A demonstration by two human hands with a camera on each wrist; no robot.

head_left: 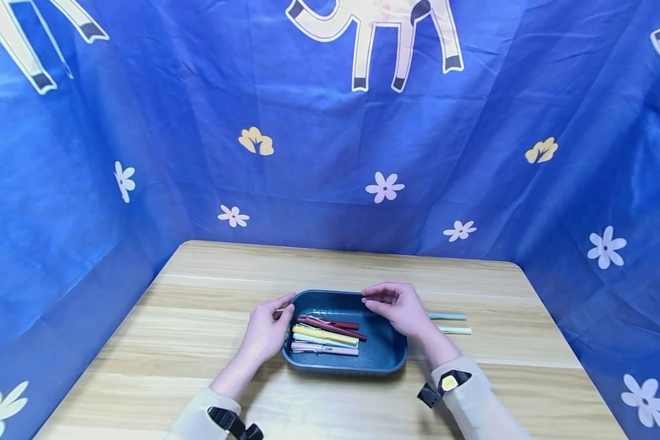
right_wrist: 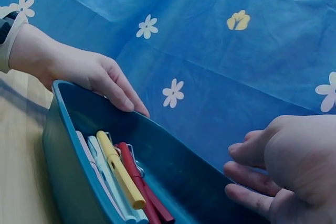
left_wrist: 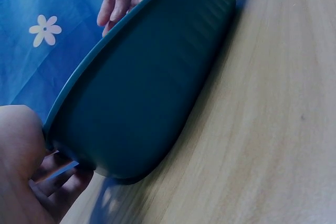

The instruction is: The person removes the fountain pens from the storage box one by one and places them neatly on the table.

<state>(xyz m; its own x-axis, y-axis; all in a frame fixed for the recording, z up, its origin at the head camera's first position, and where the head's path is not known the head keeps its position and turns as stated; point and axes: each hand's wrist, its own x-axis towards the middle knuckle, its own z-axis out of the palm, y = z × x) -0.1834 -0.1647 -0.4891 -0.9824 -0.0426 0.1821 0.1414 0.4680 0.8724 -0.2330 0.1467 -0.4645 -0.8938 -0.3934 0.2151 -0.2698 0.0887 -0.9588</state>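
A dark teal plastic bin (head_left: 382, 351) stands on the table in the head view, with several pens lying in its left half. Among them are two dark red pens (right_wrist: 137, 179), a yellow pen (head_left: 324, 334), a light blue pen (right_wrist: 107, 169) and a pale lilac pen (head_left: 324, 349). My left hand (head_left: 265, 330) grips the bin's left end, thumb at the rim and fingers against the outer wall. At the far rim, right of its middle, is my right hand (head_left: 398, 307), its fingers loosely bent and apart from the thumb, fingertips close to the rim.
Right of the bin, a blue-grey pen (head_left: 447, 316) and a pale green pen (head_left: 455, 330) lie on the wooden table (head_left: 225, 373), their left ends hidden by the right hand. A blue patterned curtain (head_left: 319, 183) surrounds the table's back and sides.
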